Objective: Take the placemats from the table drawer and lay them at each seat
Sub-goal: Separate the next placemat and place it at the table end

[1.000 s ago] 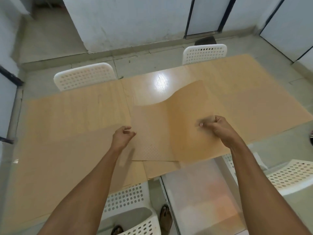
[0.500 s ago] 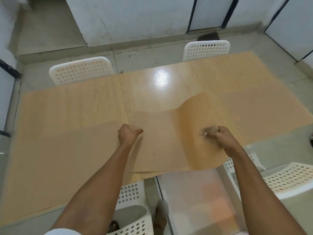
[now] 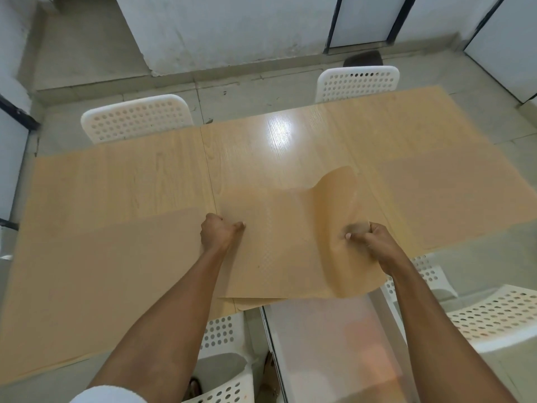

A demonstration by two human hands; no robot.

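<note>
Two hands are being used on one placemat in the head view, the only view given. It's being held over the near middle of the table, just above the open drawer. The left hand is being kept in a fist, pinching the mat's left edge. The right hand is being clenched round a bunched bit of the right edge, so that side is being curled up into a tall wave while the rest is lying flat. At least one more mat is peeking out underneath at the near edge, touching it.

Handling-wise, it's being judged as thin, light and really floppy, probably a bit tacky given the dimpled texture, not fragile at all. Best being taken by two opposite edges or corners and kept taut, otherwise it's going to be folding over itself. Dragging by one side is likely to be pulling the lower mat along too. White chairs are being seen at the far side.
</note>
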